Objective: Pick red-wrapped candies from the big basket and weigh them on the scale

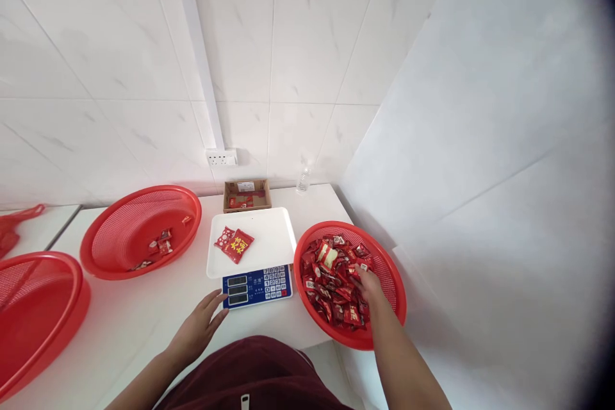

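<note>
My right hand (369, 283) is inside a round red plastic basket (396, 262) on the right. Its fingers are closed at a small red wrapped packet, partly hidden among many similar red packets (331, 285). A packet with a pale, yellowish face (328, 257) lies on top of the heap. On the left, my left hand (198, 328) is open with its fingers apart, near the left edge of a digital scale (257, 287) with a blue keypad. On the scale's white tray (271, 237) rest two red packets with printing (237, 245), one overlapping the other.
A small cardboard box (247, 196) with red packets stands behind the tray. Beside it is a clear plastic bottle (303, 180). Another red basket (113, 230) holds a few packets, and a further red basket (43, 333) stands at far left. A wall socket (221, 157) is above the white table.
</note>
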